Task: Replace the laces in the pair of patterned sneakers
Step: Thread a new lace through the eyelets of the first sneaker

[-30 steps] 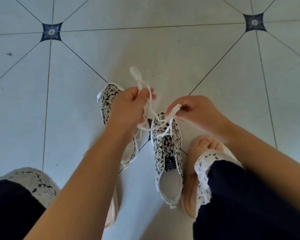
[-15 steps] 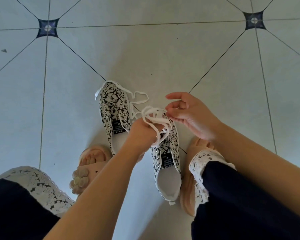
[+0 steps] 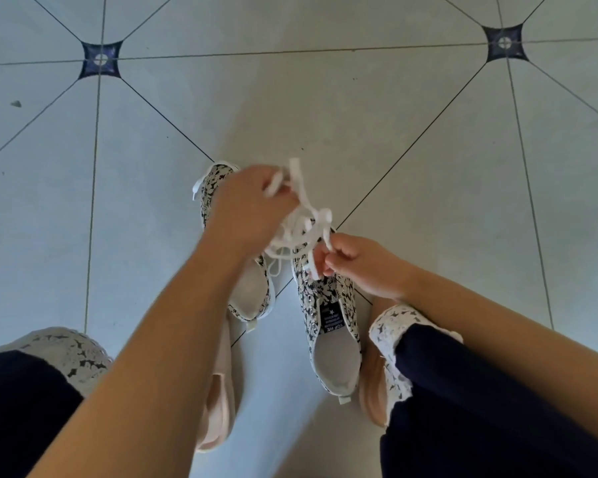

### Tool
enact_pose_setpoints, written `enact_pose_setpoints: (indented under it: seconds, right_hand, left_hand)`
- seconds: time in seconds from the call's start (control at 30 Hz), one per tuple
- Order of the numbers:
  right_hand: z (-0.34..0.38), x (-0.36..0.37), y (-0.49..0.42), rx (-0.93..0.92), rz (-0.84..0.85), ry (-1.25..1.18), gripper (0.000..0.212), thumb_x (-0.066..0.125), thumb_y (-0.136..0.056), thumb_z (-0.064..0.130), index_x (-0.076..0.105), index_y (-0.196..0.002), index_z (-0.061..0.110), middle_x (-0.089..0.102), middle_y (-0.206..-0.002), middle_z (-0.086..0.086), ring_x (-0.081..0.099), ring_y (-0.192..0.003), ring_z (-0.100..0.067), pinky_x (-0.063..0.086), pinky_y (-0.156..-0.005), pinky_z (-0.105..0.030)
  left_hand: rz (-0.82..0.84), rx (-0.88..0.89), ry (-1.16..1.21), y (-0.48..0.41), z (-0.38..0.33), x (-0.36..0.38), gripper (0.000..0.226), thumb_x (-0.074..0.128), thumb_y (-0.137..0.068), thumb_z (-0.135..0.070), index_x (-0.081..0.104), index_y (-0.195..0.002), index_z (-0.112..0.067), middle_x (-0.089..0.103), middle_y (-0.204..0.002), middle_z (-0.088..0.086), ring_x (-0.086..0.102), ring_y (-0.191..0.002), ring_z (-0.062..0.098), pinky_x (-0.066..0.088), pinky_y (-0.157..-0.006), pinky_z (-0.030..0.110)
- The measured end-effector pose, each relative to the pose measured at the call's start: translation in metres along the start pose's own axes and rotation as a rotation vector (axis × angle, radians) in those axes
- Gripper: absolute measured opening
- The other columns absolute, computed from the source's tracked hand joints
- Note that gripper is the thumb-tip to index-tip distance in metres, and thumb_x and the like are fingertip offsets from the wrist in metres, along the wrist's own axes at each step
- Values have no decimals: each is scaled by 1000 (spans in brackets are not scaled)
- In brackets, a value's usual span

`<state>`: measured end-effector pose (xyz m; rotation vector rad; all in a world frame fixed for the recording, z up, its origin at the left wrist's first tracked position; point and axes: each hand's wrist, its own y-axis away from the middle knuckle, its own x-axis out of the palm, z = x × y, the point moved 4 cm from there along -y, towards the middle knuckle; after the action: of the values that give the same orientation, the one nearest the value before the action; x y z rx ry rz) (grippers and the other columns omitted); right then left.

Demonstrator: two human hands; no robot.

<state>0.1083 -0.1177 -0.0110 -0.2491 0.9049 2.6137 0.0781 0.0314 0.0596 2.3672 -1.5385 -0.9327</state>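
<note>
From the head camera, the left hand [image 3: 247, 208] is now lifting a loose bundle of white lace [image 3: 302, 215] higher and farther forward than half a second ago, when it was bunched low over the right-hand sneaker's throat; a strand is now sticking up past the knuckles. Its fingers are closing round the bundle. The right hand [image 3: 358, 262], which was hanging open beside the lace, is now pinching a strand near its tip between thumb and forefinger, just above the right sneaker [image 3: 328, 305]. I judge that the person is sorting out a lace end for threading or pulling through the eyelets, so this shoe's lacing is not finished.

Both patterned sneakers are standing on the tiled floor [image 3: 325, 108], toes pointing away, near the middle of the floor between the person's two feet. The left sneaker [image 3: 252, 291] is lying partly under the left forearm, with a lace end showing at its toe.

The right sneaker's tongue is carrying a dark label [image 3: 332, 320] reading "TOP HE"; the smaller lines are too fine to read.
</note>
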Motion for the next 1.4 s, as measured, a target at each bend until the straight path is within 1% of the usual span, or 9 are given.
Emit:
enact_pose_setpoints:
  seconds: [0.2, 0.33, 0.4, 0.6, 0.77, 0.93, 1.23, 1.33, 1.4]
  right_hand:
    - [22, -1, 17, 29, 235, 326, 12, 52, -94, 25, 52, -83, 23, 49, -70, 7, 39, -52, -2, 34, -49, -10]
    - [49, -40, 36, 8, -6, 105, 23, 45, -97, 23, 64, -91, 12, 63, -79, 2, 55, -68, -12, 43, -72, -24]
    - [63, -54, 45, -59, -46, -41, 22, 44, -96, 13, 62, -83, 11, 58, -72, 7, 51, -66, -2, 40, -71, -15]
    - [94, -56, 59, -71, -35, 66, 18, 50, -94, 15, 60, -80, 20, 53, -72, 8, 45, -69, -2, 35, -70, -19]
    - [128, -67, 68, -99, -75, 78, 19, 53, -92, 11, 58, -76, 20, 60, -82, 3, 51, -86, -12, 36, -81, -29]
    - [161, -80, 82, -152, -106, 123, 19, 51, -93, 11, 58, -76, 13, 59, -79, 7, 51, -77, -1, 36, -77, -14]
    - [185, -82, 111, -173, -217, 159, 18, 60, -87, 13, 71, -74, 18, 68, -75, 11, 54, -71, 1, 40, -66, -11]
    - [191, -87, 117, -189, -294, 74, 14, 62, -84, 11, 74, -78, 14, 67, -76, -6, 52, -70, -11, 37, -67, -24]
    - [196, -89, 122, -183, -315, 83, 12, 63, -82, 9, 75, -84, 11, 68, -74, -7, 55, -63, -6, 38, -61, -18]
  left_hand:
    - [-123, 61, 305, 0, -46, -34, 17, 50, -92, -11, 60, -106, -13, 65, -89, 2, 36, -41, 1, 34, -47, 16]
    - [-203, 46, 330, 6, -42, -42, 21, 40, -97, -17, 61, -92, -17, 59, -72, -3, 33, -39, 1, 32, -43, 16]
    - [-241, 37, 331, 10, -37, -44, 26, 39, -96, -16, 58, -79, -18, 52, -65, -3, 33, -39, 3, 31, -44, 18]
    - [-227, 1, 658, 24, -60, -59, 30, 39, -98, -20, 52, -72, -15, 39, -54, -4, 26, -39, 6, 23, -41, 18]
    - [-26, -27, 877, 31, -110, -58, 32, 37, -100, -22, 51, -72, -12, 37, -53, -3, 28, -40, 8, 27, -39, 17]
    - [68, 13, 801, 47, -161, -64, 35, 34, -100, -23, 47, -70, -12, 36, -43, -4, 30, -37, 11, 30, -43, 17]
    - [78, 4, 696, 78, -168, -67, 33, 34, -100, -25, 47, -72, -14, 55, -44, -3, 54, -48, 14, 43, -61, 25]
    - [102, 27, 740, 89, -175, -70, 32, 37, -99, -24, 48, -72, -12, 53, -54, 0, 52, -51, 16, 45, -59, 26]
    - [102, 63, 784, 93, -178, -72, 31, 38, -99, -20, 49, -71, -11, 48, -56, 2, 46, -49, 16, 44, -59, 27]
